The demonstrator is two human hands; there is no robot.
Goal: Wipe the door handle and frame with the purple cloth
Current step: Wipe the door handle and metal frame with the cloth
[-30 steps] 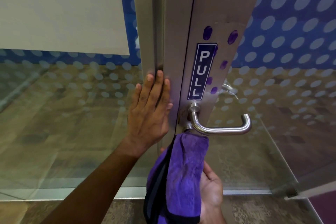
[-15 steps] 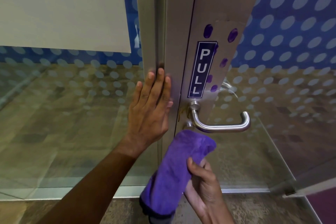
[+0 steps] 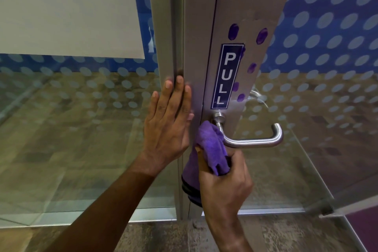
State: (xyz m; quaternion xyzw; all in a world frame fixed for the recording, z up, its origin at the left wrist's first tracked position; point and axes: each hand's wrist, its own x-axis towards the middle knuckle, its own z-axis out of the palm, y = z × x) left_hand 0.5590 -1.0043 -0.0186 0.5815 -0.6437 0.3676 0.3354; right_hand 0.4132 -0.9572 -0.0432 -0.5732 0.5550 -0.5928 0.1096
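Your left hand (image 3: 168, 127) lies flat, fingers straight, against the frame (image 3: 196, 51); your right hand (image 3: 223, 180) is clenched round the bunched cloth (image 3: 210, 145), whose top touches the handle (image 3: 253, 141) at its neck, just below the PULL sign (image 3: 227, 76). Keep the left palm bracing the door. I'd wrap the cloth round the neck, then slide along the bar to its far bend. A loose tail hangs below; gather it.
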